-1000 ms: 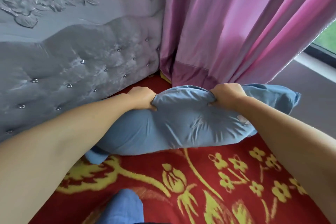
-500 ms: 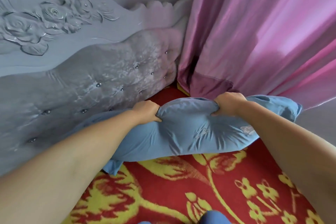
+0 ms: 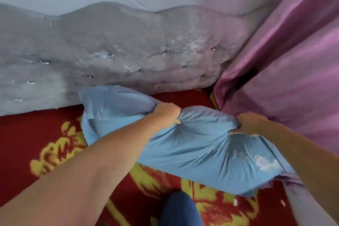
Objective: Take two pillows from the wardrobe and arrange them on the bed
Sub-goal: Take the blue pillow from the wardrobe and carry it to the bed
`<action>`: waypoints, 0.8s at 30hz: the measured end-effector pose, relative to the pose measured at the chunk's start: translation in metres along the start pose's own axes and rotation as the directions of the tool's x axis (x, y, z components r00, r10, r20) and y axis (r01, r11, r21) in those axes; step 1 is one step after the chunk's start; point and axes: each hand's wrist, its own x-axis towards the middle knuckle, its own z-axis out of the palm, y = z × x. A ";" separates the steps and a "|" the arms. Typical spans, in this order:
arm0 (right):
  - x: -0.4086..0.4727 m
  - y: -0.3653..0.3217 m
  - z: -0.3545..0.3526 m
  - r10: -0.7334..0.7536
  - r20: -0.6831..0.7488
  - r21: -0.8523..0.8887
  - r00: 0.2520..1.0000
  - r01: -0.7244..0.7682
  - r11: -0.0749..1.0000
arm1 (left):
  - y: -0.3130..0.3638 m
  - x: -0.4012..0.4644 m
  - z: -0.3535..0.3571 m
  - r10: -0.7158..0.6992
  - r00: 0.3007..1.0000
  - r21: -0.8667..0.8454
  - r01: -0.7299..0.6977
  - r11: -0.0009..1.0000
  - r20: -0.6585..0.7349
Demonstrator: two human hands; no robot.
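A light blue pillow [image 3: 198,145] lies slanted on the bed's red cover with yellow flowers [image 3: 33,134], its far left corner against the headboard. My left hand [image 3: 167,113] pinches the pillow's upper edge near the middle. Further right, my right hand [image 3: 247,124] grips the same edge, close to the curtain. Both fists bunch the fabric into creases. No second pillow or wardrobe is in view.
A grey tufted headboard [image 3: 119,47] with shiny studs runs along the back. A pink-purple curtain [image 3: 293,60] hangs at the right, its hem on the bed corner. My knee in blue trousers [image 3: 178,209] rests at the bottom centre.
The pillow has swung left and toward the headboard, its left end now touching it. Both hands kept their grip and moved with it. The view has tilted and closed in on the bed head.
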 end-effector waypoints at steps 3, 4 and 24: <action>0.005 0.036 -0.023 -0.091 0.118 0.058 0.989 0.085 0.995 | 0.024 0.019 -0.050 0.011 0.971 -0.051 0.001 0.999 0.239; 0.011 0.050 -0.038 -0.118 0.124 0.084 0.985 0.108 0.991 | 0.030 0.028 -0.068 0.006 0.955 -0.051 0.010 0.999 0.297; 0.170 0.008 0.133 0.020 -0.312 0.114 0.950 0.016 0.993 | -0.062 -0.008 0.220 -0.890 0.381 -0.892 0.448 -0.058 0.249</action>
